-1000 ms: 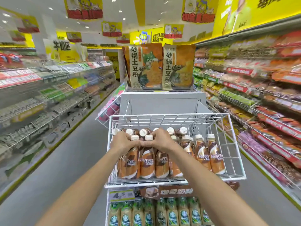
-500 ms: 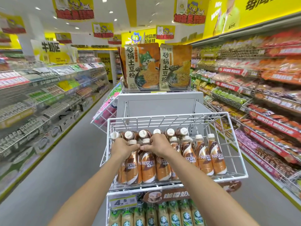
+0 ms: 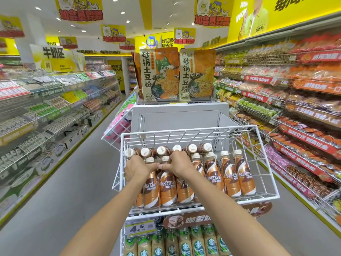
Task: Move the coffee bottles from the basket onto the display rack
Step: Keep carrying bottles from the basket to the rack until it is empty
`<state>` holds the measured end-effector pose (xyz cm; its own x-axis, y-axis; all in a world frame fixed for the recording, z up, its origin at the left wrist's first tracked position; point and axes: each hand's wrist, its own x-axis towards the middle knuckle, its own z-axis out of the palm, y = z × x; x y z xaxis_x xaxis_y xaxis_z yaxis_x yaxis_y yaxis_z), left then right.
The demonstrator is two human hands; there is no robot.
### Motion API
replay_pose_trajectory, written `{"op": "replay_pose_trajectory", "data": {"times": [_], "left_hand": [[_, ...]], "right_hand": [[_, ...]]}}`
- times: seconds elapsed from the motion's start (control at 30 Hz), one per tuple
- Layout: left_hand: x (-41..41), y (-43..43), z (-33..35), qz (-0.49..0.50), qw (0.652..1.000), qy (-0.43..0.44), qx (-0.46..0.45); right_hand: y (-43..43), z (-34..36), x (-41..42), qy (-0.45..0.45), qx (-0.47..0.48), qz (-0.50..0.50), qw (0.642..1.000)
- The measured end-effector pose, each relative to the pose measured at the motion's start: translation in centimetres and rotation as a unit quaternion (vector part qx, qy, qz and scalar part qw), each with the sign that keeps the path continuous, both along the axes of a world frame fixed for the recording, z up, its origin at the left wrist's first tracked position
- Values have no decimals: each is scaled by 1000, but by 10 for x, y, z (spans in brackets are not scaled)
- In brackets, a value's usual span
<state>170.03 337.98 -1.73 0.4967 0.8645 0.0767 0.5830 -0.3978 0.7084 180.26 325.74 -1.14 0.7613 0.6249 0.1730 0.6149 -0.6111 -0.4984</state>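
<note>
A white wire display rack (image 3: 265, 189) at the aisle end holds several brown Nescafe coffee bottles (image 3: 228, 178) with white caps, standing in a front row with a second row behind. My left hand (image 3: 137, 168) grips the neck of a front-row bottle at the left. My right hand (image 3: 180, 165) grips the neck of the bottle beside it. Both hands nearly touch over the caps. No basket shows in the head view.
Below the rack stands a row of green-label Starbucks bottles (image 3: 184, 244) behind a 4.5 price tag (image 3: 139, 228). Two noodle bags (image 3: 177, 74) stand on top of the white end unit. Stocked shelves (image 3: 295, 111) line both sides of the grey aisle floor (image 3: 70, 182).
The view has shifted slightly closer and lower. Both hands stay on the front-row bottle necks, with hardly any movement.
</note>
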Motion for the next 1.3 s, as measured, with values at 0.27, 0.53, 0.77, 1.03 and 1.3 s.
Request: {"op": "replay_pose_trajectory", "data": {"times": [0.27, 0.53, 0.77, 1.03, 1.3], "left_hand": [[-2, -3, 5, -6, 999, 32, 40], [-35, -12, 25, -157, 956, 77, 237], [-17, -133, 54, -376, 838, 93, 385], [39, -459, 16, -623, 720, 107, 286], [-21, -803, -9, -786, 547, 77, 278]], "right_hand": [[-1, 4, -8, 13, 5, -18, 1000], [-44, 21, -27, -13, 48, 2, 999], [-215, 32, -20, -120, -115, -61, 984], [-581, 22, -74, -42, -191, -302, 933], [-913, 1, -255, 78, -221, -545, 805]]}}
